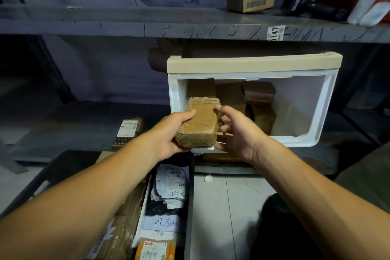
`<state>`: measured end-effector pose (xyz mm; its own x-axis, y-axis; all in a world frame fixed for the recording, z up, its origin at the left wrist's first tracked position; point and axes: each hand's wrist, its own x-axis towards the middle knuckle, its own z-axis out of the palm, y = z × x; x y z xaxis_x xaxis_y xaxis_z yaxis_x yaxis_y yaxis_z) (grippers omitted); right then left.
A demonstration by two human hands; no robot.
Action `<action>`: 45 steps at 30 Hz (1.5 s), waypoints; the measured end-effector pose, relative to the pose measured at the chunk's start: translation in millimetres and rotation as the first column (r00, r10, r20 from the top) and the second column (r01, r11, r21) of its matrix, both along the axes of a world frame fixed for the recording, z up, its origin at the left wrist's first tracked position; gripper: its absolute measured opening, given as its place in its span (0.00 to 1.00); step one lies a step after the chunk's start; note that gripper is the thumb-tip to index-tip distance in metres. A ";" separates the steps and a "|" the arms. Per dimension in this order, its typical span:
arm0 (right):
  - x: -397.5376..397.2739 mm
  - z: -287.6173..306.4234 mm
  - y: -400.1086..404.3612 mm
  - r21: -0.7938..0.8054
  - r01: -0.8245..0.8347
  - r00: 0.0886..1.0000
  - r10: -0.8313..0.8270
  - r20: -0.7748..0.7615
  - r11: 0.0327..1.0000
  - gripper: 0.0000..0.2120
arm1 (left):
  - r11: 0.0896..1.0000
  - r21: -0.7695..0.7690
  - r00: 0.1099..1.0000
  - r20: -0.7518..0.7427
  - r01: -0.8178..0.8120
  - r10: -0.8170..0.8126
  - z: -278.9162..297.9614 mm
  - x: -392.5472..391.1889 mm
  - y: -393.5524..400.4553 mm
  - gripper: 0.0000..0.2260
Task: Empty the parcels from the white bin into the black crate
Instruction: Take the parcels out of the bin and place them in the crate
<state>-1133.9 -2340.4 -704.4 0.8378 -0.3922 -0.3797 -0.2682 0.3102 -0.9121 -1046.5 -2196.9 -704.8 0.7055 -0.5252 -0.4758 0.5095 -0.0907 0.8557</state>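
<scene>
Parcel [200, 123], taped brown, long axis toward twelve o'clock, gripped by left hand [175, 133]; right hand [234, 131] steadies it, fingers curled. Black crate [188, 207] lies at six o'clock, white bin [253, 65] behind.

Brown parcel [200, 124], wrapped in clear glossy tape. White bin [322, 112] topped by a beige rim; brown boxes [230, 93] seen inside, one marked with red print. Black crate [188, 196] filled with white labelled bags [172, 183] and an orange-striped packet [156, 248]. Grey scratched shelf [126, 27]. A black-and-white patterned packet [128, 131] is noted on the lower shelf.
</scene>
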 end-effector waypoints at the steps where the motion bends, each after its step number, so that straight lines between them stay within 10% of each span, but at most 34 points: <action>1: 0.7 0.8 -1.7 0.002 0.025 1.000 -0.025 0.009 1.000 0.16 | 0.999 0.022 1.000 0.004 0.028 -0.028 0.5 0.3 1.3 0.11; 9: -1.9 4.8 -8.8 -0.064 -0.061 0.997 0.058 -0.043 0.996 0.18 | 0.975 0.142 0.985 -0.013 0.173 -0.173 3.2 17.9 19.1 0.12; 22: 3.9 -6.1 -4.4 0.029 -0.031 0.999 0.030 0.028 0.999 0.25 | 0.986 -0.066 0.983 0.091 -0.152 0.157 -7.3 16.6 6.2 0.15; 26: 1.1 -6.2 -7.0 -0.057 -0.065 0.995 0.069 0.074 0.996 0.15 | 0.988 -0.038 0.984 0.091 -0.151 0.154 -7.8 16.9 7.0 0.13; 39: -0.6 -14.8 -17.6 -0.306 0.012 0.963 0.072 0.259 0.952 0.31 | 0.993 -0.073 0.993 -0.087 -0.091 0.084 -1.9 5.1 4.4 0.08; 45: -4.7 -2.8 -18.0 0.021 -0.102 0.964 0.093 0.251 0.995 0.38 | 0.962 -0.103 0.967 0.009 -0.251 0.253 -0.8 6.3 1.3 0.06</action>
